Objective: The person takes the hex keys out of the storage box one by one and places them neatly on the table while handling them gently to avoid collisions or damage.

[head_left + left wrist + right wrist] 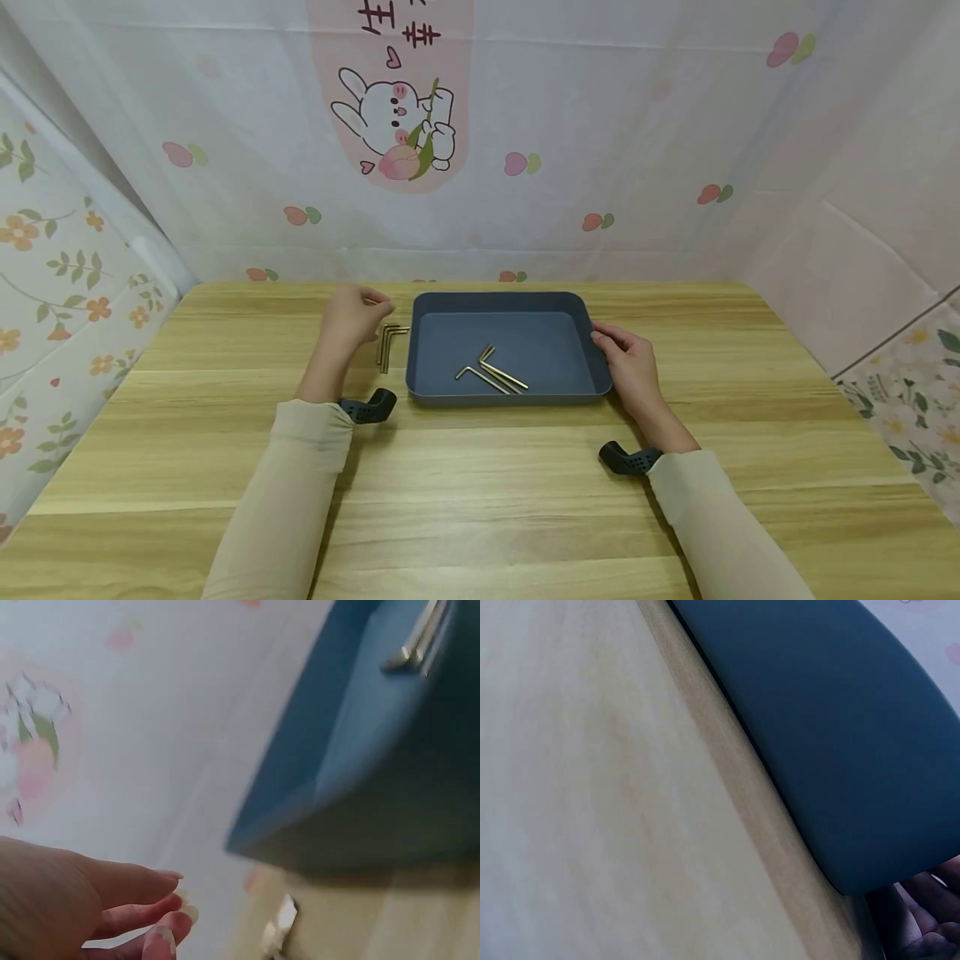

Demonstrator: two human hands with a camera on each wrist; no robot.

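Three gold L-shaped keys point(501, 372), as far as I can count, lie loose in the near half of a blue-grey tray point(525, 329), roughly midway along it. A few more matching keys point(386, 346) sit nested together on the table point(480, 500), just beside the tray's left wall. Left hand point(352, 317) is right over that bunch, near the tray's far-left corner, thumb and fingertips brought close together. Can't tell if that grip has anything in it, tbh. Right hand point(630, 362) is at the tray's right end, and its grip is on the wall there, thumb by the rim and fingers outside. Both wrists wear a black mount, the left one point(369, 407) near the tray's front-left corner, the right one point(630, 460) on the near side of its front-right corner. Behind the tray hangs a pale cloth point(600, 108) with a rabbit print point(397, 125).
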